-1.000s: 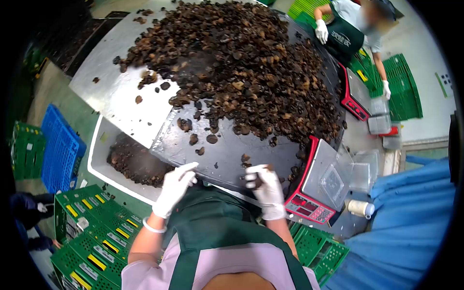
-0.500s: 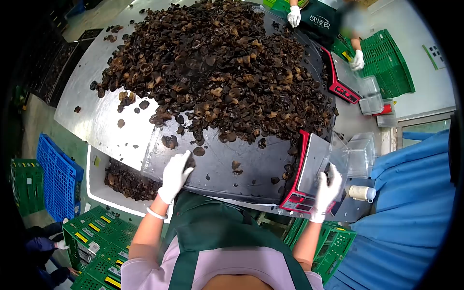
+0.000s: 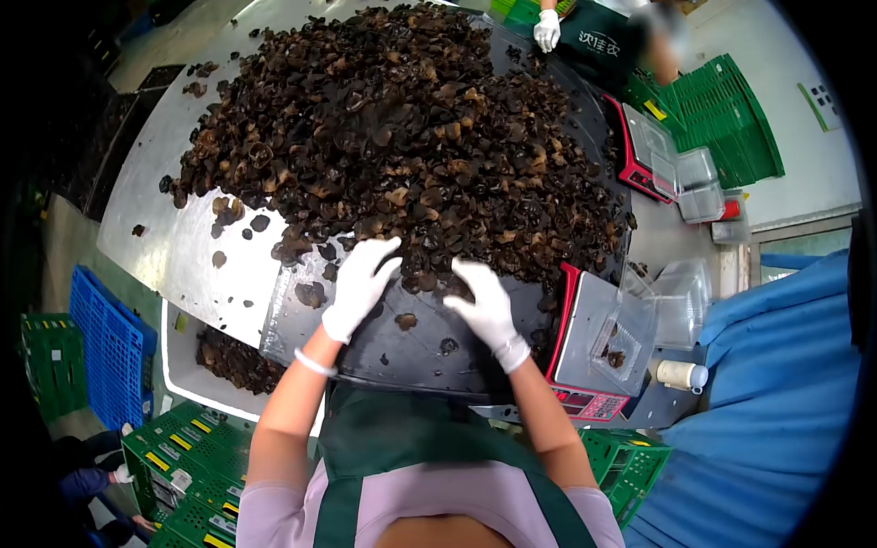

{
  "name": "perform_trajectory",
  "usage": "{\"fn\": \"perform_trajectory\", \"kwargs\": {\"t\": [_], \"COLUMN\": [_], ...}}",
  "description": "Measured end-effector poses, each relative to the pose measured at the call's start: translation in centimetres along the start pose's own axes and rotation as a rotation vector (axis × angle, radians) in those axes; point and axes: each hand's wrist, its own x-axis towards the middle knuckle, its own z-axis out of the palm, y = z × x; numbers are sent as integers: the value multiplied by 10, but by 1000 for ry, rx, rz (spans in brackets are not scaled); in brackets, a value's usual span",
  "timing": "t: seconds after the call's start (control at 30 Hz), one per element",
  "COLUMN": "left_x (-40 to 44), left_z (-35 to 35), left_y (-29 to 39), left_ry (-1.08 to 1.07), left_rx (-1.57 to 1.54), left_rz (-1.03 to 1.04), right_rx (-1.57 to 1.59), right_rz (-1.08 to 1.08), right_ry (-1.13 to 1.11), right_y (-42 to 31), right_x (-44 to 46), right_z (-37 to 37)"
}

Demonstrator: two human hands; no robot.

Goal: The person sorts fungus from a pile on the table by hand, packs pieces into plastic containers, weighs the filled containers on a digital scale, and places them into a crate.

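Note:
A large heap of dark brown wood ear mushrooms (image 3: 384,137) covers much of the table. At its near edge is my white-gloved left hand (image 3: 362,285), fingers stretched out and thumb apart. My right hand (image 3: 484,303), also in a white glove, is at the same edge with its fingers spread. Neither hand visibly holds anything. To the right of it, a red-framed weighing scale (image 3: 585,370) carries a clear plastic box (image 3: 619,347) with a few mushroom pieces in it. Loose pieces, one of them a brown mushroom (image 3: 406,321), lie between my hands.
Clear plastic boxes (image 3: 681,297) are stacked right of the scale, near a white bottle (image 3: 681,375). A second scale (image 3: 647,146) stands farther back, near a co-worker's gloved hand (image 3: 547,30). A white bin (image 3: 174,356) holds mushrooms at lower left. Green crates (image 3: 187,447) stand below.
My right hand has moved left from the scale to the heap, and my left hand forward and right. A clear box with pieces now rests on the near scale.

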Motion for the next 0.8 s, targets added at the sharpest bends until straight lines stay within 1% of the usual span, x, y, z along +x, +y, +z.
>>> {"fn": "perform_trajectory", "kwargs": {"t": [0.07,0.1,0.17,0.23,0.3,0.33,0.37,0.43,0.47,0.5,0.53,0.57,0.6,0.63,0.7,0.73,0.77,0.8], "left_x": [16,18,18,5,-15,-28,-41,-66,-77,-87,-94,-90,-85,-76,-51,-46,-50,-55], "left_z": [21,28,34,30,16,10,2,-14,-20,-27,-30,-33,-30,-26,-14,-6,2,7], "left_y": [-13,-13,-12,-7,5,9,14,23,22,20,20,24,23,21,27,25,22,18], "left_ry": [42,11,-142,-149,-282,-273,-319,-413,-415,-401,-385,-301,-225,-150,-151,-245,-285,-336], "left_rx": [65,85,226,207,206,178,147,181,179,158,138,156,163,172,287,302,336,360], "left_rz": [81,78,94,124,80,117,112,128,128,101,73,15,12,15,51,18,34,93], "right_rx": [-28,-69,-162,-94,-47,-29,-12,-86,-116,-131,-116,-101,-52,16,-19,-131,-244,-258], "right_rz": [17,28,-49,-33,-109,-133,-159,-153,-183,-167,-135,-104,-65,37,8,-30,-67,-73], "right_ry": [0,4,-25,-152,-122,-119,-111,-261,-295,-323,-274,-227,-128,-98,55,26,-3,-117], "right_y": [7,6,11,10,3,-1,-4,-6,-7,-14,-13,-12,-12,-13,-9,-8,-8,-7], "right_x": [42,58,71,56,28,11,-4,-34,-48,-56,-59,-63,-55,-41,-17,-10,-7,-12], "right_z": [-2,1,15,20,20,19,18,15,11,5,1,-3,-7,-9,4,13,23,35]}}
